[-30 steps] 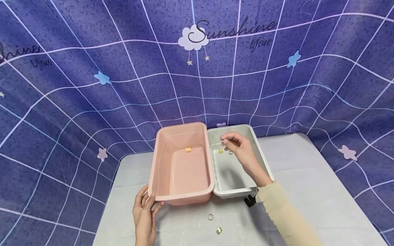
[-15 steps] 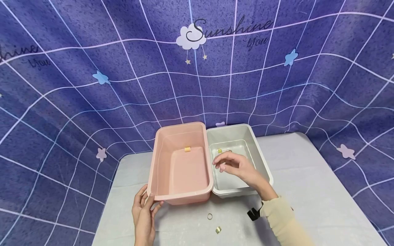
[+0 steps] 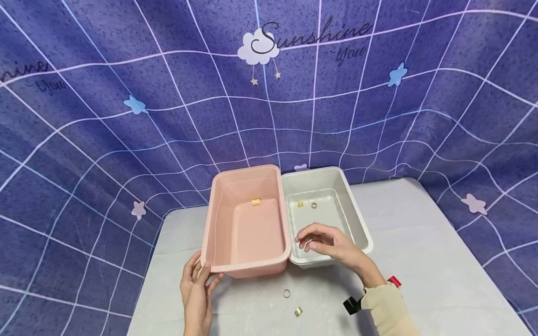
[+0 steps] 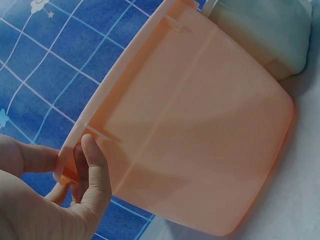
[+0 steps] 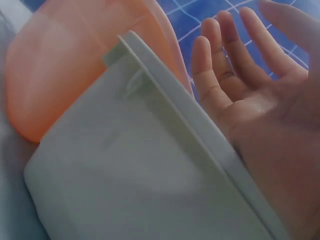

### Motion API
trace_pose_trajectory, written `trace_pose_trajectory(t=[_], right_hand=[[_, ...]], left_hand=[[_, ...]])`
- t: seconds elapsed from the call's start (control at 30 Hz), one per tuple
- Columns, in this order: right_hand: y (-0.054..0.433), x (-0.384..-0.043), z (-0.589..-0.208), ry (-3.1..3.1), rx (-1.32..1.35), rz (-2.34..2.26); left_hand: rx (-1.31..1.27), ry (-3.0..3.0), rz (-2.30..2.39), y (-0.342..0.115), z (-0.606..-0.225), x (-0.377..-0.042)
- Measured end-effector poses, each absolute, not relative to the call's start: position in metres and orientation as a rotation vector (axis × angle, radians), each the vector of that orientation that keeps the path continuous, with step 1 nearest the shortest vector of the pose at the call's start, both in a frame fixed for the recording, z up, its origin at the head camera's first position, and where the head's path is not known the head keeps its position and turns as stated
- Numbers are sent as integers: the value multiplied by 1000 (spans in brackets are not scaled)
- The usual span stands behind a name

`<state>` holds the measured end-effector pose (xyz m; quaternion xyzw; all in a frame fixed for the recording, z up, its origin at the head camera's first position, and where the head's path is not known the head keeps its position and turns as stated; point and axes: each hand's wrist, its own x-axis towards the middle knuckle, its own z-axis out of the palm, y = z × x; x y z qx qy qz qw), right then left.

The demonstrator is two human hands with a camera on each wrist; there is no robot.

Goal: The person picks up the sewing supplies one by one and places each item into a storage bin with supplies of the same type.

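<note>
Two tubs side by side in the head view, pink tub [image 3: 257, 233] left, pale grey tub [image 3: 354, 207] right, rims touching, both on a grey cloth-covered surface [image 3: 420, 242] before a blue-purple gridded curtain [image 3: 201, 116]. Left hand [image 3: 196, 291] grips the pink tub's near left corner. Right hand [image 3: 329, 242] over the near end of the grey tub, fingers loosely curved, thumb apart from them, nothing visible held. Yellow piece [image 3: 256, 202] on the pink tub's floor, by the far wall. Gold bit [image 3: 300, 204] and thin ring [image 3: 314, 207] near each other toward the far end of the grey tub. Nearer the person, on the surface: second ring [image 3: 286, 297], second gold bit [image 3: 298, 311]. Black object [image 3: 351, 305] and red patch [image 3: 394, 281] flank the beige sleeve [image 3: 386, 303]. Left wrist view: thumb and fingers close about the pink rim; outer wall fills the middle. Right wrist view: palm and parted, slightly bent fingers beyond the grey rim.
</note>
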<state>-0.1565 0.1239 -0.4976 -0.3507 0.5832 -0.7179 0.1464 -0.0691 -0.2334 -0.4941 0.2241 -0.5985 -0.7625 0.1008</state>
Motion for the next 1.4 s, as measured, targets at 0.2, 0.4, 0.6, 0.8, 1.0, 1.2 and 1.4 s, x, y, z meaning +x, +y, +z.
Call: trace_pose_trajectory(t=[0.2, 0.4, 0.6, 0.8, 1.0, 1.2, 1.4], right_hand=[[122, -143, -500, 1625, -1024, -2102], [115, -131, -510, 1376, -1095, -2119], [112, -122, -526, 1316, -1105, -2076], [114, -115, -542, 1436, -1039, -2010], [112, -109, -563, 1532, -1011, -2023], [109, -100, -586, 1758, -829, -1951], [98, -100, -603, 1735, -763, -2038]], left_hand=[[669, -1766, -2254, -232, -495, -68], [672, -1768, -2239, -232, -495, -69], [685, -1769, -2240, -232, -493, -70], [674, -1768, -2249, -232, -494, -68], [679, -1764, -2262, -232, -500, -65], [673, -1739, -2277, -231, -502, -63], [650, -1736, -2276, -231, -499, -66]])
